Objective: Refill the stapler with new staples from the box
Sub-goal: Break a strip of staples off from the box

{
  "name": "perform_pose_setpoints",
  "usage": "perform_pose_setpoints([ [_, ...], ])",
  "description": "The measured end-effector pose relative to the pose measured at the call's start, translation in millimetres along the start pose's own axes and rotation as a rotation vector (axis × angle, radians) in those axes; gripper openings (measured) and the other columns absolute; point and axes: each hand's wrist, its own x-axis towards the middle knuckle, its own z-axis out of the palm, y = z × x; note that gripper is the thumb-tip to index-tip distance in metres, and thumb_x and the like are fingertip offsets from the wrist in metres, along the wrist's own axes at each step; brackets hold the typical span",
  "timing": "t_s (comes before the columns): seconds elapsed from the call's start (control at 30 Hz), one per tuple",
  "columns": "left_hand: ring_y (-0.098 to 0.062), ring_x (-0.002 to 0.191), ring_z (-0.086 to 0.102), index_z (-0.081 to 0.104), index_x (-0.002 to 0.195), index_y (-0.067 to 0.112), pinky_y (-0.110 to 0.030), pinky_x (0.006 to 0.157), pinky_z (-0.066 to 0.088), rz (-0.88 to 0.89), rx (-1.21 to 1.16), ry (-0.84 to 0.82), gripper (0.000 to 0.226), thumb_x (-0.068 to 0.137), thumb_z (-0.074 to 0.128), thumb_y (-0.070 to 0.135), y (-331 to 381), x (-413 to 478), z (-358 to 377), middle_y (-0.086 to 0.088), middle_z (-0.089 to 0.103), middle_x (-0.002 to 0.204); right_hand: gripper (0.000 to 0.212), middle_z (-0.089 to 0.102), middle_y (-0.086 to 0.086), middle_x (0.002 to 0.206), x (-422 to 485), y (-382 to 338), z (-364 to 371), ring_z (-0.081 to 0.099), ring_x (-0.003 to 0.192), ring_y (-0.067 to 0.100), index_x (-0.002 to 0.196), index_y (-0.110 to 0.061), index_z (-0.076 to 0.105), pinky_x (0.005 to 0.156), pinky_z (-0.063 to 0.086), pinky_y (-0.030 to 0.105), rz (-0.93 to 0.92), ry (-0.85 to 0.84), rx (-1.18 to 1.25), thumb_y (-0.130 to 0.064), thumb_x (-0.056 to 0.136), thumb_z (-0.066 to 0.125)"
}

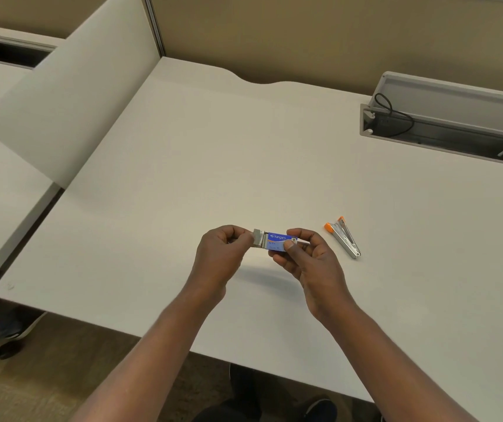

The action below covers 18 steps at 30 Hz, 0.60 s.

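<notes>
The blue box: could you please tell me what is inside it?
A grey tray sticks out its left end, pinched by the left hand, with silvery staples showing. The rest is covered by the box.

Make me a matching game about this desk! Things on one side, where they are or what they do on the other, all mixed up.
Things:
1. staple box
2. stapler
3. black cable
4. left hand

Places:
a. lies on the desk, untouched
b. held by the right hand
c. in the grey trough at the back
d. pinches the inner tray sticking out of the box

Pairs: 1-b, 2-a, 3-c, 4-d
</notes>
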Motion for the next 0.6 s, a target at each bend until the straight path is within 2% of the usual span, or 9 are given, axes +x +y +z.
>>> perform_pose_setpoints([
  [0.1,-0.005,0.049,0.037,0.073,0.075,0.02,-0.018,0.044,0.032,0.085,0.136,0.026,0.015,0.085,0.071,0.031,-2.8,0.2,0.0,0.015,0.046,0.053,0.015,0.08,0.014,0.097,0.2,1.2,0.4,0.079,0.093,0.032,0.112,-0.012,0.065,0.084,0.063,0.031,0.007,-0.008,0.015,-0.003,0.1,0.06],
  [0.23,-0.007,0.048,0.037,0.069,0.075,0.021,-0.024,0.05,0.034,0.15,0.268,0.079,0.017,0.087,0.069,0.032,-6.7,-0.4,1.8,0.013,0.042,0.05,0.016,0.08,0.013,0.097,0.4,1.7,0.8,0.079,0.094,0.032,0.111,-0.013,0.065,0.088,0.062,0.033,0.009,-0.009,0.009,-0.004,0.1,0.061],
  [0.37,-0.006,0.049,0.041,0.068,0.074,0.021,-0.013,0.046,0.032,0.213,0.335,0.124,0.016,0.088,0.069,0.026,-5.5,-3.3,5.4,0.01,0.045,0.055,0.016,0.079,0.017,0.102,0.3,2.1,0.1,0.079,0.094,0.031,0.113,-0.013,0.066,0.09,0.061,0.035,0.001,-0.003,-0.005,-0.005,0.1,0.062],
  [0.47,-0.005,0.053,0.046,0.068,0.073,0.022,-0.012,0.048,0.036,0.251,0.373,0.133,0.015,0.087,0.072,0.026,-3.9,-4.2,6.3,0.009,0.048,0.057,0.016,0.078,0.018,0.105,0.6,2.7,-0.2,0.079,0.094,0.031,0.113,-0.012,0.066,0.091,0.061,0.036,-0.007,-0.002,-0.009,-0.005,0.099,0.062],
  [0.6,-0.008,0.058,0.047,0.069,0.076,0.019,-0.015,0.052,0.032,0.32,0.441,0.159,0.013,0.087,0.075,0.021,-3.5,-3.7,7.0,0.008,0.05,0.062,0.016,0.078,0.018,0.105,1.1,2.9,-0.1,0.079,0.094,0.031,0.113,-0.012,0.066,0.091,0.06,0.037,-0.009,-0.002,-0.013,-0.005,0.099,0.062],
])
